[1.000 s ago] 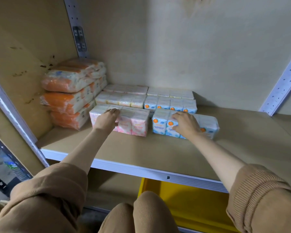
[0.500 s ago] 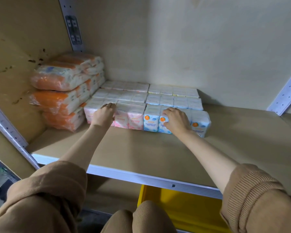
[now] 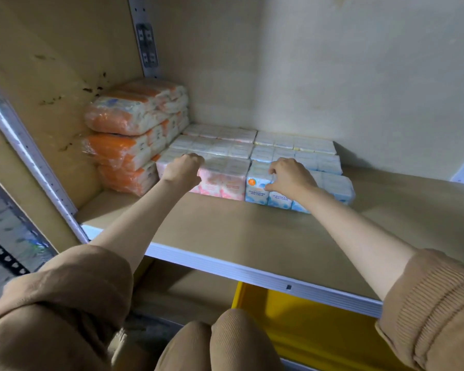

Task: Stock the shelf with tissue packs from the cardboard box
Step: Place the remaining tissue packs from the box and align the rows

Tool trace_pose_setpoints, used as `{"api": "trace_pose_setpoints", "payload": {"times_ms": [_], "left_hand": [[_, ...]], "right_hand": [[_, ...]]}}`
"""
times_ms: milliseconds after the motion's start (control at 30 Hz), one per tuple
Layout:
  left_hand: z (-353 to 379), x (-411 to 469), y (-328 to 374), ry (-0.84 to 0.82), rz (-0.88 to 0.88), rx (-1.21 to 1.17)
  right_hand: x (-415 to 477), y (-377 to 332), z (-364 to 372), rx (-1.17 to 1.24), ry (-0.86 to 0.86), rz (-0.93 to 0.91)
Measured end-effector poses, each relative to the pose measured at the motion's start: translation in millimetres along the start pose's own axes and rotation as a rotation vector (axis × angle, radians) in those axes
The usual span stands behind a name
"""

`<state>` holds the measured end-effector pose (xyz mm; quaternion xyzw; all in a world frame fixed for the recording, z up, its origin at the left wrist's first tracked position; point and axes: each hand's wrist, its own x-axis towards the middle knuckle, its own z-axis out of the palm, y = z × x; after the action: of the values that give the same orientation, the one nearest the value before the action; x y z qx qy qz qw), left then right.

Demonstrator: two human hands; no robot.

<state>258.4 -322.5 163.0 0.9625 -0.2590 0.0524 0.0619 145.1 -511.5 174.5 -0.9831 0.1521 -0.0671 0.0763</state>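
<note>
Head view, looking down into the shelf bay. My left hand [image 3: 182, 170] lies on top of the pink tissue pack [image 3: 220, 180] at the front row, fingers [image 3: 196, 157] curled over its upper back edge, pressed together; the palm covers the pack's left part. My right hand [image 3: 292, 176] sits on the blue tissue pack [image 3: 257, 187] just beside it, fingers [image 3: 276, 167] bent and slightly spread across the top, thumb low on the front face. Whether either hand actually pinches its pack or only presses on it, I cannot tell.

The pink and blue packs touch side by side and form the front row on the shelf [image 3: 252, 231]. Behind them lie two more rows of the same small packs [image 3: 292, 152], flush against one another and reaching back to the rear wall [image 3: 332, 76]. To the left, a stack of orange-and-white wrapped bundles [image 3: 129, 140] stands three high against the side panel [image 3: 51, 76], touching the left end of the rows. The right part and front strip of the shelf board are bare.

Below the shelf's white front rail [image 3: 252, 271] a yellow bin [image 3: 319, 333] shows on the lower level. My tan sleeves [image 3: 439, 303] are pushed up above both forearms, and my knees [image 3: 217, 344] appear at the bottom edge. The cardboard box is out of frame.
</note>
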Motion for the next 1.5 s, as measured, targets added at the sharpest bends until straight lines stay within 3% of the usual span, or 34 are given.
{"api": "trace_pose_setpoints", "payload": {"times_ms": [133, 267, 700, 1067, 1500], "left_hand": [[-11, -30, 1, -0.024, -0.008, -0.060], [-15, -76, -13, -0.040, -0.086, -0.097], [18, -258, -120, -0.220, -0.522, -0.116], [104, -371, -214, -0.457, -0.964, -0.182], [220, -433, -296, -0.708, -1.075, -0.277]], "right_hand": [[-8, -34, 1, 0.155, -0.004, -0.087], [-23, -78, 14, 0.205, -0.118, -0.248], [-85, -245, 93, 0.263, -0.491, -0.822], [-129, -346, 208, -0.032, -0.808, -1.094], [-150, -421, 358, -0.339, -1.047, -1.203]]}}
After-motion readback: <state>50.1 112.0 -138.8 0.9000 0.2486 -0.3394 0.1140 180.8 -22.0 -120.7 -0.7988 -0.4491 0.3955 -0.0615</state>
